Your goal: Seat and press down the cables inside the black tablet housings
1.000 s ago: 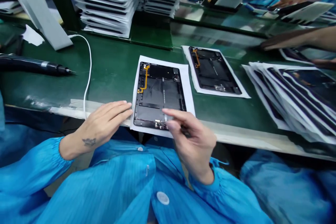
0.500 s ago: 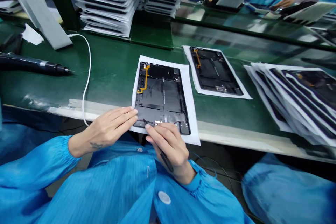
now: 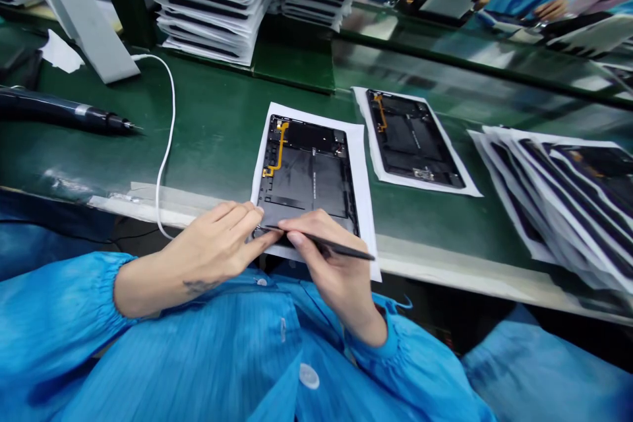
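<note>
A black tablet housing (image 3: 316, 175) with an orange flex cable (image 3: 281, 151) lies on a white sheet (image 3: 359, 145) at the table's front edge. My right hand (image 3: 333, 254) is closed on dark tweezers (image 3: 341, 248), whose tip points left over the housing's lower left corner. At that same corner is my left hand (image 3: 217, 241), fingers bent and the thumb side reaching close to the tweezers' tip. Whether anything small sits between its fingers cannot be made out.
Another housing (image 3: 415, 138) lies to the right, beside a fanned pile of sheeted housings (image 3: 558, 191). A screwdriver (image 3: 74, 112), a white cable (image 3: 171, 125) and a grey stand (image 3: 84, 13) are on the left. Tall stacks (image 3: 212, 6) stand behind; people work beyond.
The tweezers have swung from pointing down toward me to lying nearly level, handle to the right. My left hand's fingers have bent and moved nearer the tip. The view has shifted slightly.
</note>
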Available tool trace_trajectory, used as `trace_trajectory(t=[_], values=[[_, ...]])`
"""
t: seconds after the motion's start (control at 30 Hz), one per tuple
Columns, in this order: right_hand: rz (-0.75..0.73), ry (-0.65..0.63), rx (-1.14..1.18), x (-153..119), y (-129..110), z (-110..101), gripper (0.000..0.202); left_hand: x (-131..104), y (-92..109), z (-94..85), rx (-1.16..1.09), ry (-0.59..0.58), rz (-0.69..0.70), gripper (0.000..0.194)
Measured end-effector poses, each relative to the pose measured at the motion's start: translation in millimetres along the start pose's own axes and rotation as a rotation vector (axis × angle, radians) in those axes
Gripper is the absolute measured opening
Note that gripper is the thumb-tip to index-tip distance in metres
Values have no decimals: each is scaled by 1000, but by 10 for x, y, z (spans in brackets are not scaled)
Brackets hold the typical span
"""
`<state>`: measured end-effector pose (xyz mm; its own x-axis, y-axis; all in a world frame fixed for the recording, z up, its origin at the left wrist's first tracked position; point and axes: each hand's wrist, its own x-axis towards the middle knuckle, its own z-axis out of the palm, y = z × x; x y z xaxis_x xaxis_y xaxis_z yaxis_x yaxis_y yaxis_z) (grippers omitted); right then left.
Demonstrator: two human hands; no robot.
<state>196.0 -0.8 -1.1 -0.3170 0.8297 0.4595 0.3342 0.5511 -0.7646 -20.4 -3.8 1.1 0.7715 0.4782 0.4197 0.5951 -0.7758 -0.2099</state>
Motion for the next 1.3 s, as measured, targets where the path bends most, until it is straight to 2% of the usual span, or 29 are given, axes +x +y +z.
trace_trajectory(t=[0.1,0.23,0.37,0.53,0.67,0.8,0.93,1.13,1.3], values=[[21,-51,18,93,13,38,16,16,20,-11,14,-4,-16,33],[7,-72,34,80,33,40,16,23,38,-12,17,-4,-22,31],[-51,-106,32,92,12,28,16,17,17,-2,29,14,-16,28],[-78,-152,2,128,-7,23,15,-134,-91,73,-154,147,25,27],[-68,-154,3,103,10,-54,16,-206,-96,90,-160,113,-14,32],[-15,-134,-82,39,23,-248,15,-125,-42,7,-46,74,33,29],[-7,-126,-136,-9,18,-366,15,-16,-54,-53,11,89,82,31],[-43,-75,-154,-69,16,-306,14,98,-60,6,-44,75,94,30],[-163,-207,-307,-134,-62,-276,15,195,19,23,7,35,80,25]])
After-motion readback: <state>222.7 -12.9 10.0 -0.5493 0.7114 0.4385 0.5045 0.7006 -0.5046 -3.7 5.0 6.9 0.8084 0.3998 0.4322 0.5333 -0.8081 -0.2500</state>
